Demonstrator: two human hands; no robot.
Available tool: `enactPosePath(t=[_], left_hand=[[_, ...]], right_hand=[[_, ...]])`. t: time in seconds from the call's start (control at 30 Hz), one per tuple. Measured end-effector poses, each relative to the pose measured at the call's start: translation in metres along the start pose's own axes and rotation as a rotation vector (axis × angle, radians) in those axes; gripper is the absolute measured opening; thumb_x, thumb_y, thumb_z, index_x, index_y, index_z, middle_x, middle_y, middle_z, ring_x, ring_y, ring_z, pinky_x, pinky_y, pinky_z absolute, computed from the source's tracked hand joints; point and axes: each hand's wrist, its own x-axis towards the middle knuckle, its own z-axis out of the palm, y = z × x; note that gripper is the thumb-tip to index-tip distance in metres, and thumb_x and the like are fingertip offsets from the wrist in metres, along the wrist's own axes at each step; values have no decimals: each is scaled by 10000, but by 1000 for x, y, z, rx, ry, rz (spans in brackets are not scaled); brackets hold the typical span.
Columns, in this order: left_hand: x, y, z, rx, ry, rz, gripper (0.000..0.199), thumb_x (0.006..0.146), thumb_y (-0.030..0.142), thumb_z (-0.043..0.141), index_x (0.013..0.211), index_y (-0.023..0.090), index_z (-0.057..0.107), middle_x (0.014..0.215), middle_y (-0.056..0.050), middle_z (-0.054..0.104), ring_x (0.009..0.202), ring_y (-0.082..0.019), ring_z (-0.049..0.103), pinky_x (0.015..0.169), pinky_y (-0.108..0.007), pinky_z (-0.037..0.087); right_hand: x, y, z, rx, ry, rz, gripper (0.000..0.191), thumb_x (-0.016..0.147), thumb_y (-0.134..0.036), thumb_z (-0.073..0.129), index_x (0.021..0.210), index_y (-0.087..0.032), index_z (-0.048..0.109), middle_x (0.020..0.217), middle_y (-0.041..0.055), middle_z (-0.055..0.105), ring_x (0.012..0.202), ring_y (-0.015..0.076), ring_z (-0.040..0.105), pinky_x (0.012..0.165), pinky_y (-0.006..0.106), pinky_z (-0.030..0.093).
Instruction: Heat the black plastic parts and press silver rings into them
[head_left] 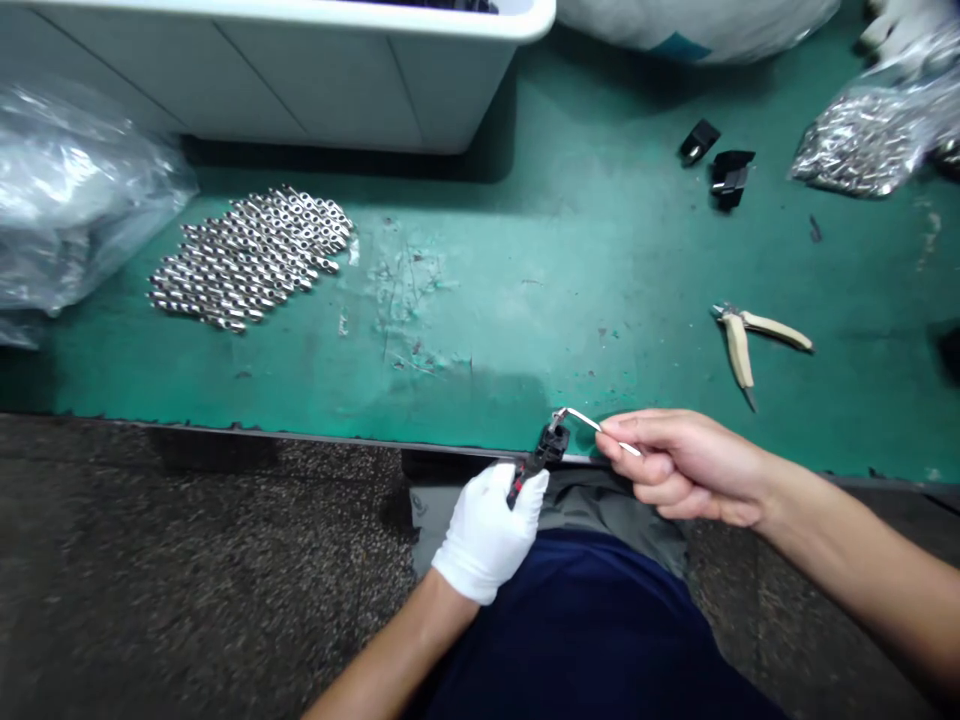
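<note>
Right now both hands work just above the front edge of the green-topped surface (480,300), close together in front of the person's lap. The white-gloved left hand (487,535) is clenched around a black connector (541,455), which has some red at its lower end and tilts up and to the right. The bare right hand (675,465) pinches a thin bent pin (592,425) between thumb and fingers, a firm grip on its far end.

The pin's long axis runs nearly level, pointing left from the right hand. Its hooked tip meets the top of the connector, just above the gloved fingers, though it is unclear whether it enters or only touches. The left hand is the nearer to the person's body, and the right hand reaches in from the side.

Farther up the surface lies a neat spread of shiny metal terminals (251,258), with a clear plastic bag (75,195) to their left. To the right are beige-handled pliers (739,335), two small black parts (731,178), and a bag of small metal pieces (862,140). A white bin (300,80) stands along the far side.
</note>
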Motion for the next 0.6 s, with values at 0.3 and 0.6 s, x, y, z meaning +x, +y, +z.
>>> enactPosePath(t=[0.3,0.6], left_hand=[[-4,8,2,-155,-33,-106,366,976,442,377,817,185,584,784,-67,637,726,-187,589,725,-314,434],[-21,6,17,-516,105,-381,457,909,553,436,1128,243,690,1077,-138,703,1027,-284,644,965,-351,467]], right_hand=[[3,-2,21,29,58,-66,212,978,-330,513,830,-182,549,582,-91,234,432,31,86,333,125,87],[72,-74,78,-90,-32,-126,193,978,-333,504,848,-191,510,597,-93,201,429,37,100,330,131,74]])
